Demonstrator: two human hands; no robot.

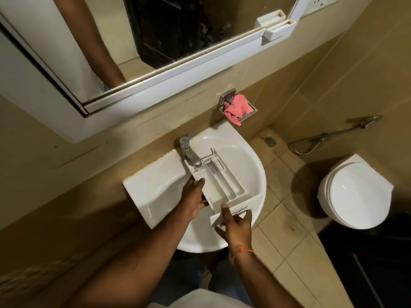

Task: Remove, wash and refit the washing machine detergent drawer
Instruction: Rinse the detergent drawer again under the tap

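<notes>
Gripping the detergent drawer [224, 183] from two sides, a person stands over a white basin [251, 174] in a bathroom. The left hand [194, 200] clasps the drawer's long left wall, fingers curled over the edge and thumb behind it. The right hand [236, 227] holds the drawer's front panel, the end nearest the body, with the thumb on top and the fingers spread underneath.

From the hands, the drawer runs away and slightly leftward: its long axis points from the front panel at the right hand towards the tap [189, 152] beyond the left hand. The far end sits just under the spout, and the open compartments face up. It hangs over the bowl; whether it touches the basin cannot be told. No stream of water is clearly visible.

The left hand is nearer the tap lever, so it seems the likelier one to turn the water on while the right steadies the drawer.

Farther out, beyond the tap and to the right, a pink cloth [235, 108] lies in a wall-mounted dish.
</notes>
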